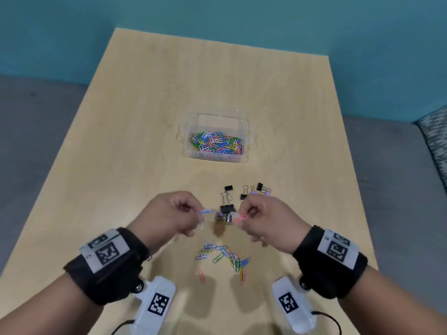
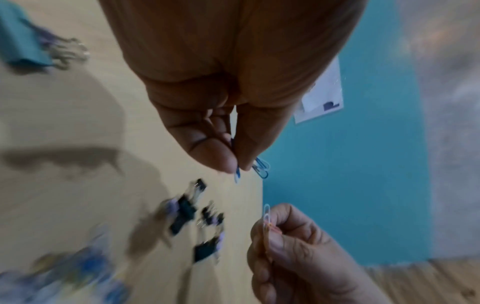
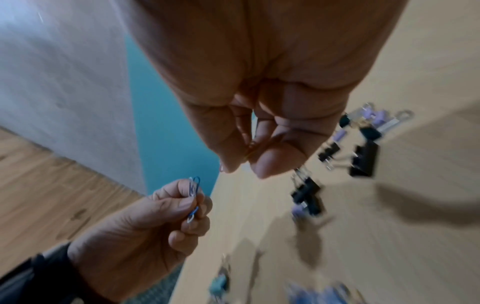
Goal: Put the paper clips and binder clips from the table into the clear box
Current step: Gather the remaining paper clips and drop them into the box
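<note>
Both hands hover above the table, each pinching paper clips. My left hand (image 1: 191, 211) pinches blue and white paper clips (image 1: 205, 212) between thumb and forefinger; the left wrist view shows these blue clips (image 2: 261, 167) at its fingertips. My right hand (image 1: 244, 212) pinches pink and white paper clips (image 1: 240, 216), visible as pale clips (image 2: 267, 216) in the left wrist view. Black binder clips (image 1: 227, 209) lie on the table between and beyond the hands. A loose pile of coloured paper clips (image 1: 222, 256) lies nearer me. The clear box (image 1: 193, 122), farther away, holds many coloured clips.
The light wooden table (image 1: 145, 117) stands against a teal wall. More binder clips (image 1: 260, 189) lie to the right of the hands. Two pink paper clips (image 1: 202, 276) lie apart near the front. Grey floor borders both sides.
</note>
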A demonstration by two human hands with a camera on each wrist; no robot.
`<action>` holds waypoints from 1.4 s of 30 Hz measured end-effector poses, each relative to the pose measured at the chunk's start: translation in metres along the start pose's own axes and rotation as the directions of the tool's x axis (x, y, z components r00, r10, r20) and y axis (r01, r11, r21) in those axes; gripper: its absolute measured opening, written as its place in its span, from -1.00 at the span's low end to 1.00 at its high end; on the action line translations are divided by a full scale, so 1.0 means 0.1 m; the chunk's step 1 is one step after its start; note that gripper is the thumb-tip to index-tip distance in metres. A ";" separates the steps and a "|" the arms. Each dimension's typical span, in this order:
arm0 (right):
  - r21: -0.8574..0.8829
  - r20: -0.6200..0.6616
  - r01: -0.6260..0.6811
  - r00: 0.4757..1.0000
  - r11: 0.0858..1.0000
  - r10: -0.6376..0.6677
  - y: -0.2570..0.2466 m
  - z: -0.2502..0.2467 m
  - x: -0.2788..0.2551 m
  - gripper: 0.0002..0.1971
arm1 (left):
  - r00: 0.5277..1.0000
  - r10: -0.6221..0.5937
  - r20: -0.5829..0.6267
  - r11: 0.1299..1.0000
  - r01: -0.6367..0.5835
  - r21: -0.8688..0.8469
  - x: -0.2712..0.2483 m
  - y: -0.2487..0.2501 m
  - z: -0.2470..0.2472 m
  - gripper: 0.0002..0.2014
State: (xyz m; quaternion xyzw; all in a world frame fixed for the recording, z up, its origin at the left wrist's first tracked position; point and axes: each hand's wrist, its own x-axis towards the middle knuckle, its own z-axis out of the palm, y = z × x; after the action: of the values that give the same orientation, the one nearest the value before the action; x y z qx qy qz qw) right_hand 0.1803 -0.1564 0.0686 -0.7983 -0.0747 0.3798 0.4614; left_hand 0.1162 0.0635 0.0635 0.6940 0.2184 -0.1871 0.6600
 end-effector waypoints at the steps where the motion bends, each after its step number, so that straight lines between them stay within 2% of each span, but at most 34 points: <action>1: 0.014 -0.024 0.036 0.999 0.999 -0.035 -0.09 -0.08 0.05 -0.85 | 0.999 0.031 -0.013 0.999 -0.031 -0.042 0.06 0.11 -0.04 -0.88; 5: -0.052 -0.131 0.148 0.979 0.988 -0.154 -0.44 -0.38 0.30 -0.86 | 0.985 0.136 -0.104 0.989 -0.141 -0.042 0.39 0.53 -0.20 -0.85; 8: -0.211 -0.193 0.186 0.955 0.960 -0.227 -0.69 -0.53 0.62 -0.89 | 0.958 0.239 -0.155 0.969 -0.225 0.102 0.70 0.83 -0.25 -0.89; 11: -0.380 -0.228 0.161 0.938 0.911 -0.261 -0.83 -0.63 1.03 -0.90 | 0.927 0.334 -0.170 0.913 -0.273 0.305 1.00 1.04 -0.23 -0.88; 14: -0.514 -0.214 0.095 0.948 0.852 -0.235 -0.91 -0.66 1.31 -0.88 | 0.935 0.334 -0.118 0.829 -0.232 0.508 1.22 1.10 -0.17 -0.93; 17: -0.624 -0.179 0.042 0.964 0.781 -0.194 -0.91 -0.65 1.39 -0.63 | 0.950 0.290 -0.115 0.732 -0.143 0.666 1.32 0.99 -0.20 -0.68; 19: -0.629 -0.203 0.057 0.951 0.775 -0.235 -0.84 -0.64 1.28 -0.59 | 0.937 0.316 -0.150 0.734 -0.141 0.664 1.26 0.89 -0.27 -0.64; 22: -0.576 -0.228 0.115 0.928 0.809 -0.295 -0.59 -0.52 0.90 -0.71 | 0.911 0.372 -0.177 0.742 -0.177 0.647 0.94 0.62 -0.33 -0.71; 25: -0.567 -0.100 0.136 0.968 0.812 -0.232 -0.13 -0.22 0.46 -0.78 | 0.918 0.387 -0.089 0.679 -0.218 0.701 0.49 0.15 -0.22 -0.74; 27: -0.618 0.018 0.174 0.978 0.767 -0.208 0.20 0.02 0.19 -0.81 | 0.938 0.344 0.036 0.638 -0.261 0.725 0.20 -0.20 -0.09 -0.73; 28: -0.652 0.051 0.181 0.979 0.736 -0.196 0.34 0.13 0.06 -0.75 | 0.939 0.329 0.104 0.593 -0.291 0.751 0.08 -0.37 -0.02 -0.70; 31: -0.772 0.103 0.248 0.957 0.585 -0.270 0.70 0.45 -0.24 -0.51 | 0.875 0.370 0.311 0.320 -0.434 0.842 -0.17 -0.75 0.22 -0.57; 33: -0.826 0.159 0.296 0.939 0.480 -0.305 0.89 0.63 -0.35 -0.41 | 0.832 0.363 0.419 0.177 -0.503 0.846 -0.23 -0.92 0.35 -0.49; 36: -0.880 0.203 0.290 0.946 0.376 -0.254 1.09 0.77 -0.47 -0.32 | 0.808 0.311 0.501 0.070 -0.545 0.836 -0.29 -1.06 0.40 -0.46; 38: -0.886 0.240 0.316 0.938 0.340 -0.249 1.14 0.78 -0.58 -0.34 | 0.774 0.316 0.548 0.002 -0.578 0.816 -0.36 -1.13 0.35 -0.52; 39: -0.878 0.261 0.349 0.923 0.328 -0.282 1.15 0.76 -0.64 -0.37 | 0.755 0.338 0.562 -0.008 -0.595 0.804 -0.42 -1.15 0.32 -0.58; 40: -0.860 0.268 0.379 0.905 0.341 -0.331 1.16 0.73 -0.68 -0.43 | 0.750 0.360 0.555 0.017 -0.600 0.799 -0.47 -1.17 0.28 -0.61; 41: -0.830 0.241 0.388 0.897 0.401 -0.370 1.15 0.70 -0.73 -0.49 | 0.762 0.383 0.522 0.082 -0.591 0.803 -0.52 -1.18 0.23 -0.64; 42: -0.791 0.185 0.371 0.903 0.486 -0.389 1.15 0.66 -0.78 -0.55 | 0.794 0.399 0.458 0.186 -0.560 0.808 -0.57 -1.19 0.18 -0.68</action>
State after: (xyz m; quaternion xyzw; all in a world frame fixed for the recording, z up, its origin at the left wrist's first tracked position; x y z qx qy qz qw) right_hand 0.0542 -0.2124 0.0003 -0.8859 -0.4093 0.1839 0.1179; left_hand 0.0033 0.0463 -0.0056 0.9539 -0.2011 -0.1086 0.1944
